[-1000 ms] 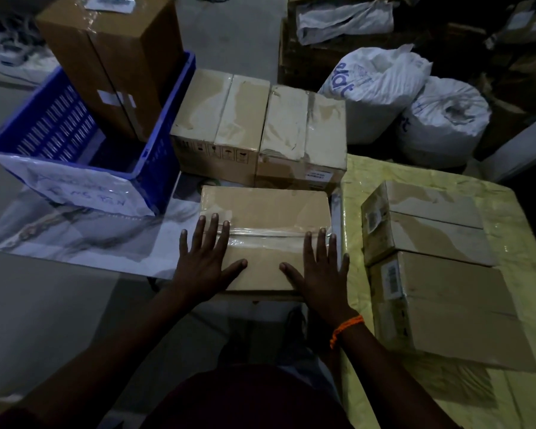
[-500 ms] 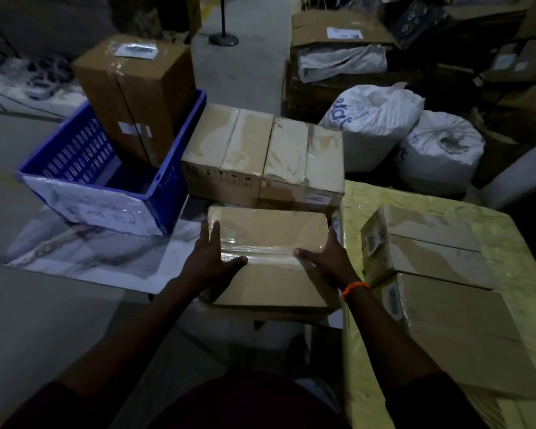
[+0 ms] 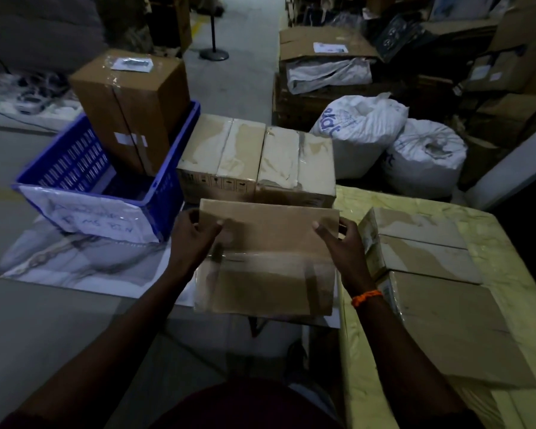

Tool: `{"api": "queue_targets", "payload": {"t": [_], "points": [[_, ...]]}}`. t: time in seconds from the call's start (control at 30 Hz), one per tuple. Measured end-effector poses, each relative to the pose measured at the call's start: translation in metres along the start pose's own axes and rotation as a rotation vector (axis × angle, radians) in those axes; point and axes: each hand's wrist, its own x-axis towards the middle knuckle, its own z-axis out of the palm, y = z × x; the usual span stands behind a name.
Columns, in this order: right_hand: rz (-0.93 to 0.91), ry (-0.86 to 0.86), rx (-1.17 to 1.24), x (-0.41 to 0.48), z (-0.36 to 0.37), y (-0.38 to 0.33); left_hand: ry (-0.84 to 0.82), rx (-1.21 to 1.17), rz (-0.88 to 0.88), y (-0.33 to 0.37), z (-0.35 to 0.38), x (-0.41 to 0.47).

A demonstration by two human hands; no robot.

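both hands clamped on the taped box [image 3: 270, 258], left hand [image 3: 195, 233] at 9 o'clock, right hand [image 3: 338, 239] at 3

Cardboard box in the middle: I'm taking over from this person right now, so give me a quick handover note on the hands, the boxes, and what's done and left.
Left hand grips the box at its far left corner, thumb on top. Right hand grips the far right corner likewise.
The box is taped shut and seems raised off the marbled board, in front of two taped boxes. Two more boxes lie on the yellow table; a blue crate holds a tall box.
Done: box sealed and gripped. Left: probably setting it down; where is not shown.
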Motion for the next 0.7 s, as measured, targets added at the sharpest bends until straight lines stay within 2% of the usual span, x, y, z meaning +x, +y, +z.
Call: {"api": "queue_targets", "payload": {"t": [0.17,0.5,0.6,0.7], "points": [[-0.052,0.088,0.074,-0.013,-0.001,-0.009,0.109,-0.040,0.028,0.010,-0.006,-0.007],[-0.019,0.169,0.015,-0.050,0.006,0.022,0.111,-0.009,0.012,-0.020,-0.011,-0.044],[-0.047,0.208,-0.037,-0.060,0.007,0.027,0.084,0.038,0.121,-0.031,-0.012,-0.054],[-0.163,0.189,-0.189,-0.064,0.012,0.027,0.073,0.290,0.345,-0.031,-0.007,-0.052]]}}
